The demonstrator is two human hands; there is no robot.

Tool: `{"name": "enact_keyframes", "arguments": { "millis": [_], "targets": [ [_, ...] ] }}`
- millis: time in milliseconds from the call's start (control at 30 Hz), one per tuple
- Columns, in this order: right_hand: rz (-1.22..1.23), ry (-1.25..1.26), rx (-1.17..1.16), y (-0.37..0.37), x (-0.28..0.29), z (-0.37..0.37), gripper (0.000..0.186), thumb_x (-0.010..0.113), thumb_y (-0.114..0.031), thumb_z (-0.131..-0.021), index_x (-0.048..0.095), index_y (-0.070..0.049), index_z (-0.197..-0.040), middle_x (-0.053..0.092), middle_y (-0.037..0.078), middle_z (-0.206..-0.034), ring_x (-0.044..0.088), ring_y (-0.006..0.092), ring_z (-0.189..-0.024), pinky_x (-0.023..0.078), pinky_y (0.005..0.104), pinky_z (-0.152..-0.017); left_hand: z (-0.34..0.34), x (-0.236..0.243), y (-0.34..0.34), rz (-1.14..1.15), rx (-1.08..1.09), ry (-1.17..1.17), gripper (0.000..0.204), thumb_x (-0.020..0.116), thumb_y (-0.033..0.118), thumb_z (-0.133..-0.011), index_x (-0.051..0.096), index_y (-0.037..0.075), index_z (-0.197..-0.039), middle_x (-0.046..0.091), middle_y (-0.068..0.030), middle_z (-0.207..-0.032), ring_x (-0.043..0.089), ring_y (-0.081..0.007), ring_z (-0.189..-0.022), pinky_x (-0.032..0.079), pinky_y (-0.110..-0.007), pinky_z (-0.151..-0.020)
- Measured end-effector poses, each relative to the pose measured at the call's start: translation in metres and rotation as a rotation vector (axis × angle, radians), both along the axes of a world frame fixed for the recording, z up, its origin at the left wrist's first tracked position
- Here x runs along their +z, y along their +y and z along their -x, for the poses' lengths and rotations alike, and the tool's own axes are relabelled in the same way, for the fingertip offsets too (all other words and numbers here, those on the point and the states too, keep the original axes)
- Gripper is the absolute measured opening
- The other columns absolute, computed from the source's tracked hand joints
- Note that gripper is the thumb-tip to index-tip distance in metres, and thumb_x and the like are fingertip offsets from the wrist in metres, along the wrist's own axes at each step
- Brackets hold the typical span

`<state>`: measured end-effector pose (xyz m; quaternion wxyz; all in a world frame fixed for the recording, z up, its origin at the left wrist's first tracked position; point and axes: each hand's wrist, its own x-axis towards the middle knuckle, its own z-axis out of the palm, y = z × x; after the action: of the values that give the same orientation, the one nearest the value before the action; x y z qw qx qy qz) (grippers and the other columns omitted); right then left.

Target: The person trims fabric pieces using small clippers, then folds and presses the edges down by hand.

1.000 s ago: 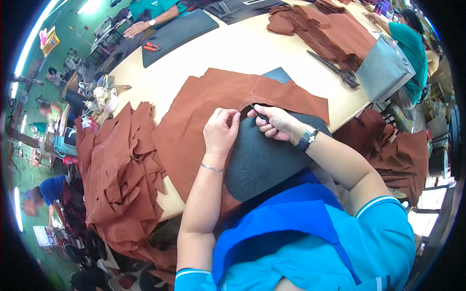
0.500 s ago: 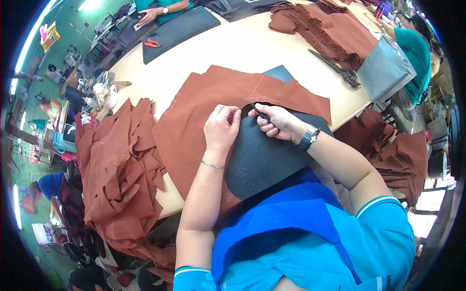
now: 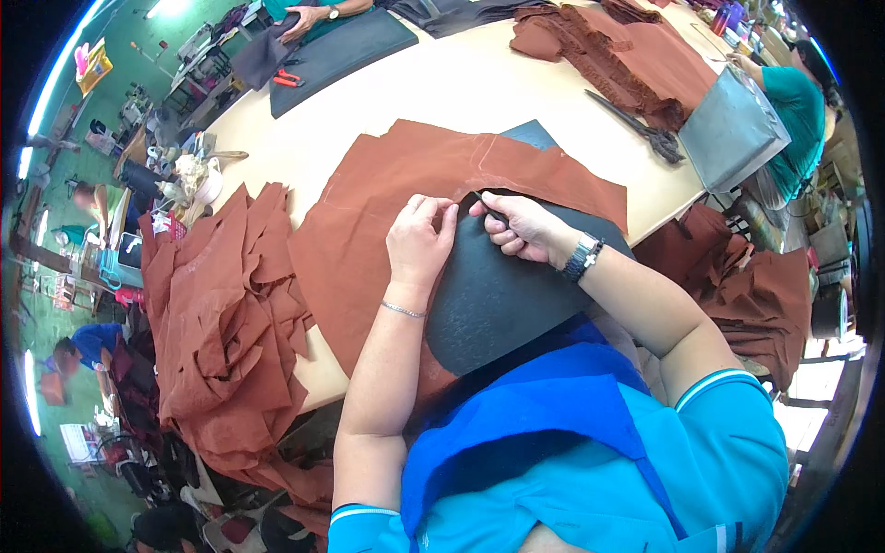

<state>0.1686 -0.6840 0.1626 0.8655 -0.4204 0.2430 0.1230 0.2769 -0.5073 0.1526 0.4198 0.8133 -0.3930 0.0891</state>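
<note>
A large reddish-brown sheet point(image 3: 355, 212), leather or cloth, lies over a dark grey-black board point(image 3: 516, 286) on the table in front of me. My left hand point(image 3: 421, 240) is closed on the sheet's inner edge, thumb and fingers pressed together; the pinched bit is hidden. Wrapped in my right hand point(image 3: 527, 230) is a small black-handled tool point(image 3: 496, 216), its tip at the sheet's edge just right of my left fingers. I cannot make out the tool's blade or exact kind. Faint pale lines are drawn on the sheet near its far edge.
Brown pieces point(image 3: 226, 323) are heaped at the left table edge, and more point(image 3: 751, 304) hang at the right. Large dark shears point(image 3: 641, 129) lie far right beside a grey metal box point(image 3: 735, 129). A red-handled tool point(image 3: 288, 79) rests near a dark board. Co-workers stand at the far side and right.
My hands have hardly moved; the right fingers shifted slightly along the sheet's edge. Across the table, a co-worker's hand has raised a dark piece. The person at right has leaned a little.
</note>
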Motion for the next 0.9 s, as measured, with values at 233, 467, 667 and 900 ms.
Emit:
{"name": "enact_keyframes", "arguments": {
  "millis": [233,467,667,900],
  "targets": [
    [-0.022,0.044,0.02,0.003,0.011,-0.003,0.034,0.042,-0.04,-0.115,0.056,-0.009,-0.116,0.044,-0.006,-0.074,0.034,0.0025,-0.054,0.028,0.0168,-0.043,0.0,0.001,-0.001,0.019,-0.007,-0.013,0.011,0.076,0.017,-0.094,0.077,0.006,-0.095,0.071,-0.0056,-0.089,0.072,-0.0171,-0.072,0.058,-0.031,-0.068],
    [0.219,-0.111,-0.08,-0.001,0.024,0.022,0.035,0.047,-0.041,-0.113,0.059,-0.008,-0.114,0.045,-0.005,-0.071,0.037,0.0032,-0.054,0.03,0.0194,-0.043,0.006,0.008,0.004,-0.067,-0.025,0.183,0.019,0.072,0.021,-0.099,0.077,0.004,-0.103,0.073,-0.0083,-0.097,0.074,-0.0182,-0.081,0.058,-0.031,-0.073],
    [1.599,-0.002,-0.228,-0.17,0.002,0.038,0.047,0.058,-0.04,-0.105,0.068,-0.001,-0.131,0.072,0.024,-0.126,0.069,0.0337,-0.117,0.051,0.04,-0.103,-0.025,0.061,0.057,-0.459,-0.462,0.183,0.061,0.074,0.049,-0.094,0.067,0.006,-0.136,0.064,-0.0178,-0.14,0.061,-0.0333,-0.13,0.049,-0.047,-0.109],
    [2.093,-0.392,-0.394,-0.162,0.011,0.044,0.041,0.066,-0.037,-0.101,0.07,-0.002,-0.121,0.07,0.023,-0.114,0.064,0.0372,-0.115,0.05,0.0482,-0.102,-0.049,0.013,0.077,-0.761,-0.255,-0.159,0.115,0.069,0.083,-0.076,0.034,0.019,-0.166,0.018,-0.0181,-0.175,0.016,-0.0396,-0.161,0.012,-0.068,-0.126]
  ]
}}
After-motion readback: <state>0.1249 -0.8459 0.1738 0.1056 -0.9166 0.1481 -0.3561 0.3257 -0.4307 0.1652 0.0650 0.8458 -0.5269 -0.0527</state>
